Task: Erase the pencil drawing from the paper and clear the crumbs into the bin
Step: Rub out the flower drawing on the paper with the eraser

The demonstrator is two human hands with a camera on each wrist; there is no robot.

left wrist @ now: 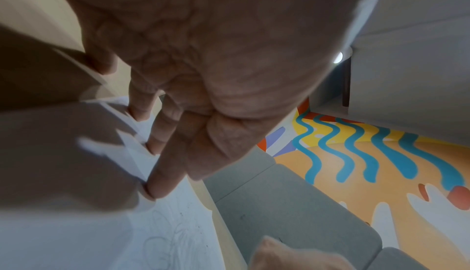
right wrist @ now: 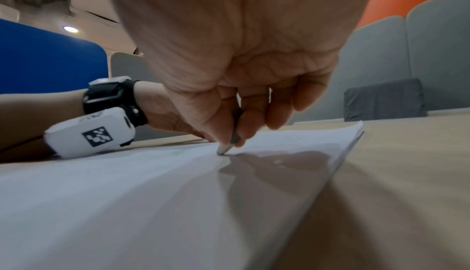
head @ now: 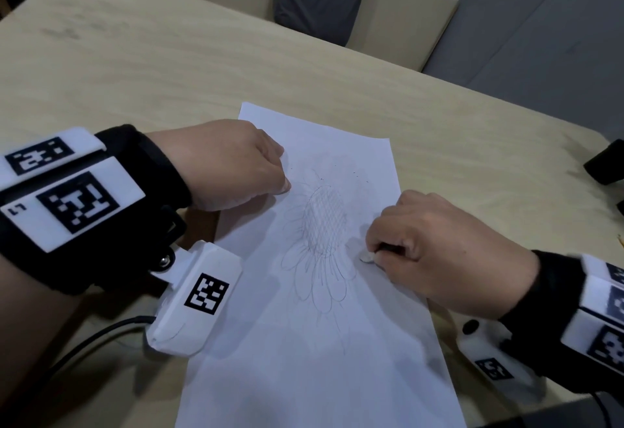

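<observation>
Pale wooden surface (head: 141, 66) with beige chairs (head: 401, 12) at the upper edge of the head view. A white paper (head: 304, 343) lies at frame centre, bearing a pencil drawing (head: 320, 241) of a flower with a cross-hatched middle. Left hand (head: 233, 164), centre left, presses its fingertips (left wrist: 152, 190) on the paper's upper left part; its grip holds nothing. Right hand (head: 435, 248), centre right, has its grip closed round a pen-shaped eraser (head: 366, 256), tip touching the paper just right of the drawing. Dark crumbs (head: 354, 172) dot the upper paper.
</observation>
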